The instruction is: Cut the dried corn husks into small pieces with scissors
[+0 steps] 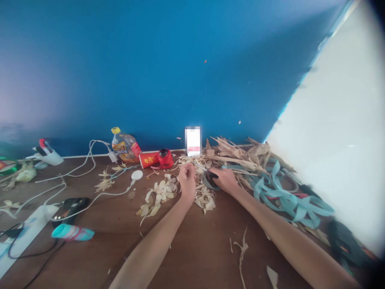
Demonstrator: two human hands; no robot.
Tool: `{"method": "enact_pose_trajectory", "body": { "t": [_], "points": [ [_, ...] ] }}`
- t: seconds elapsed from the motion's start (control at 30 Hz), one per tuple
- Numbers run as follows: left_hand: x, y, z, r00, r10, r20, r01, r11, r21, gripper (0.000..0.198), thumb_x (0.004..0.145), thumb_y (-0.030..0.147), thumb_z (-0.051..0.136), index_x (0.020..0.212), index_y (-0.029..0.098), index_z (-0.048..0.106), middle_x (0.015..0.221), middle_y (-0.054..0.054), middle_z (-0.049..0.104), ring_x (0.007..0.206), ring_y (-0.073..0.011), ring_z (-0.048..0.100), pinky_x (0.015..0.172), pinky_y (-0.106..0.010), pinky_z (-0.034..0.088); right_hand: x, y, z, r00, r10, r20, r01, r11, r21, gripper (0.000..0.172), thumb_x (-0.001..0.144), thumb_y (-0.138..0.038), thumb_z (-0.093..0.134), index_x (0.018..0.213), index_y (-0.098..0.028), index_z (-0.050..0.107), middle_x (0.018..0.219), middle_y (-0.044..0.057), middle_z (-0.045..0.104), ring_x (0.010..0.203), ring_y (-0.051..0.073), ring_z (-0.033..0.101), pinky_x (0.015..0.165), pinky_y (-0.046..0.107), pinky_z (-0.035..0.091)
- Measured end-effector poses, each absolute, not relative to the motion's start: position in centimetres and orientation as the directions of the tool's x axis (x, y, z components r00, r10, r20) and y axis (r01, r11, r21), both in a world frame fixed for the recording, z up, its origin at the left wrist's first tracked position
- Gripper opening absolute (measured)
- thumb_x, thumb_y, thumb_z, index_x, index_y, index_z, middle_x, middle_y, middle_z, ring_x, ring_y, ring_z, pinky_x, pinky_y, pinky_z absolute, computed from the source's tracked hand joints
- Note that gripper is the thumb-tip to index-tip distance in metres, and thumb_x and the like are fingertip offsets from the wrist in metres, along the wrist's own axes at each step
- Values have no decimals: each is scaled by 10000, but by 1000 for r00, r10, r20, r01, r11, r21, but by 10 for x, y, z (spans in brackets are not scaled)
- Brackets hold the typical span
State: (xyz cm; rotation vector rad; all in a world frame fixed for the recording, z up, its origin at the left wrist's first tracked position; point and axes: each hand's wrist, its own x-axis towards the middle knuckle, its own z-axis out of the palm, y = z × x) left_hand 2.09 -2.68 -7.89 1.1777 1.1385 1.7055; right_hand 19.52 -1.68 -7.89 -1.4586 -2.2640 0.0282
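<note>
My right hand [225,179] is closed around the dark handles of a pair of scissors [201,166], whose metal blades point left toward my other hand. My left hand [187,176] is pinched closed just left of the blade tips; whatever lies between its fingertips is too small to make out. Pale strips and curled scraps [205,198] lie under and between both hands. To the left is a pile of cut, petal-shaped pale pieces [162,192]. Dry husk-like leaves [240,154] are heaped behind my right hand.
A tangled light-blue ribbon [296,206] lies at right. Along the blue wall stand a bright, blurred-out screen [193,141], a red cup [148,159], a red tape roll [165,159] and a plastic bottle [124,146]. White cables, a power strip [28,233] and a blue roll [73,233] occupy the left.
</note>
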Motion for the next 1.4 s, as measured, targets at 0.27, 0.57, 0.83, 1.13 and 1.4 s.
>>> {"method": "enact_pose_trajectory", "body": {
  "t": [0.27,0.57,0.83,1.13,1.4],
  "points": [
    [24,-25,-80,-278,939,202,-211,-265,941,291,811,393,609,948,183,462,755,-10,615,653,-138,629,673,-295,515,189,-21,-80,-146,863,484,900,319,-298,319,759,-253,533,1052,-273,659,996,15,727,837,209,642,617,257,370],
    [24,-24,-82,-261,949,176,-207,-234,950,283,798,411,621,901,167,520,772,-22,632,638,-131,631,609,-265,509,189,-23,-77,-178,835,520,880,372,-296,402,712,-201,540,1101,-250,630,1095,24,692,965,221,621,690,265,419],
    [27,-31,-74,-173,975,139,-223,-176,959,274,858,453,525,920,207,424,872,-38,623,613,-132,628,474,-231,462,190,-23,-78,-230,840,492,878,397,-267,352,700,-243,567,1040,-269,654,1006,7,720,875,215,642,640,258,394],
    [25,-30,-75,-151,968,201,-134,-222,966,139,884,323,486,922,190,480,714,1,606,459,-71,471,445,-200,363,189,-23,-77,-285,842,458,871,427,-244,351,689,-232,567,1028,-262,654,979,22,723,843,207,643,639,255,385],
    [26,-32,-77,-128,980,153,-173,-174,970,151,858,324,513,831,188,451,653,19,598,389,-45,346,394,-191,251,190,-22,-77,-312,849,426,861,442,-251,340,708,-254,563,1034,-272,658,939,22,733,826,214,655,647,259,396]
  ]
}}
